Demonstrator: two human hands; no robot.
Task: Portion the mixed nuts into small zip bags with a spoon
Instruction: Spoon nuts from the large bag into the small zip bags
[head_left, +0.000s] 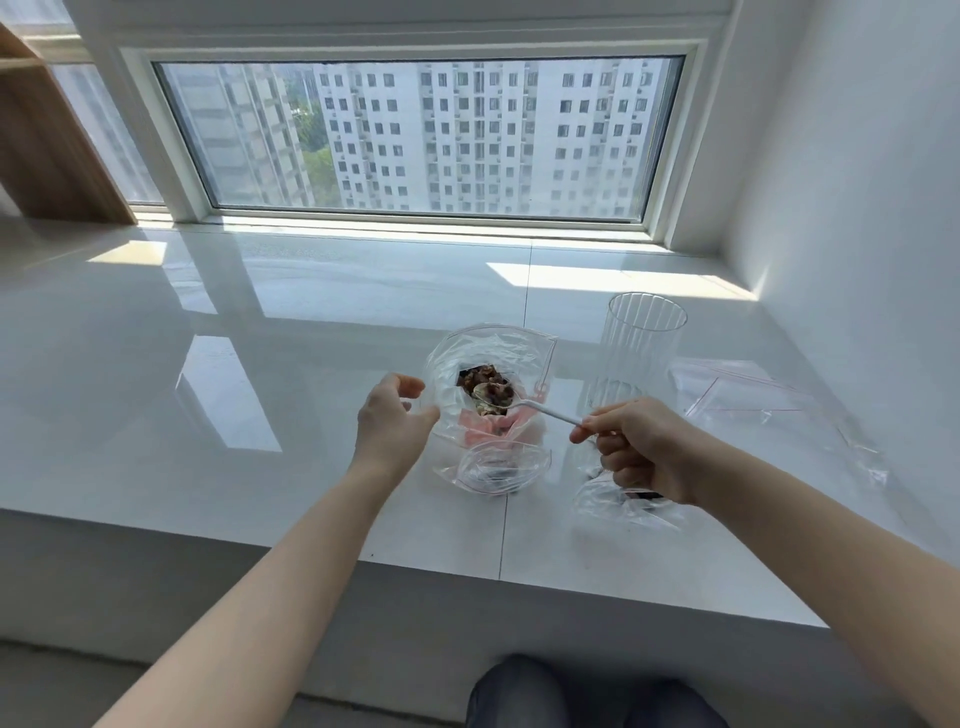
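Head view, near to far. Knee (524, 691) in dark fabric at the bottom edge, then two bare forearms reaching over the white ledge (260, 415).

Right hand (639, 449) pinching the spoon (524, 408) by its handle, bowl loaded with mixed nuts (491, 389) and sitting inside the mouth of the big clear bag (488, 374). Left hand (392, 421) curled at that bag's left rim, thumb and fingers seemingly on the plastic, though can't tell if actually gripping or just steadying.

Small zip bag (501, 467) just in front, mouth gaping but floppy. Another small bag (623, 501) partly hidden under the right wrist, something dark in it.

Risks, guessing here: heaped spoon plus a tilt on the way over = nuts rolling across the glossy ledge and off the front edge. Floppy mouth could fold shut right as the spoon arrives. Letting go of the big bag might let it slump and spill.

Further back, tall ribbed glass (641, 353) close to the right elbow's swing, easy to knock. Spare flat bags (753, 395) to the right. Window (415, 135) beyond.
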